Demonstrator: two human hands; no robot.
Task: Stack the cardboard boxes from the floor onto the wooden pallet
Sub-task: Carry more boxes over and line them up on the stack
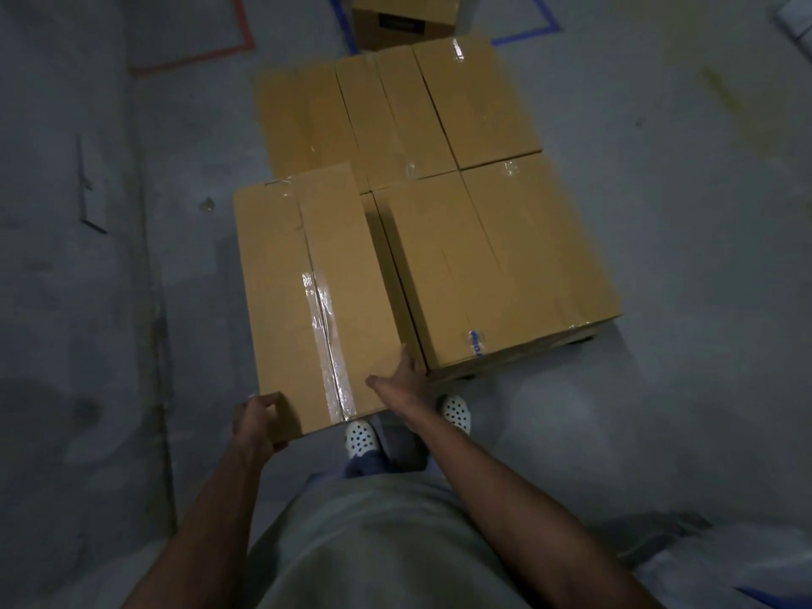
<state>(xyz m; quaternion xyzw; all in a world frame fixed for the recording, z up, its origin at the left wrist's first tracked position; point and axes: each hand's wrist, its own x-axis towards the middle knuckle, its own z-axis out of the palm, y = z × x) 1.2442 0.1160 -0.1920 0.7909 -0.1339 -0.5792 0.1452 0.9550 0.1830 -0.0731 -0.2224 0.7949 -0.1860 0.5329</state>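
Cardboard box (316,301), long and taped along its seam, hangs in the lower middle of the frame, carried between both hands over the near left corner of the stack. Other boxes already cover the wooden pallet (505,361) (only a thin strip of it shows, under the right-hand box (505,265)), so I judge this to be the placing step. Whether it goes into a bare slot or on top of a lower box I cannot tell, since it hides what is beneath. The next move, to my eye, calls for lowering it level and snug against the right-hand box, with the fingers drawn clear of the narrow gap in good time. Left hand (259,421) grips the near left corner, fingers curled over the top edge. Right hand (402,380) lies flat along the near right side, fingers fairly straight and thumb spread, pressing rather than clutching. One more floor box (404,24) waits at the top of the frame.
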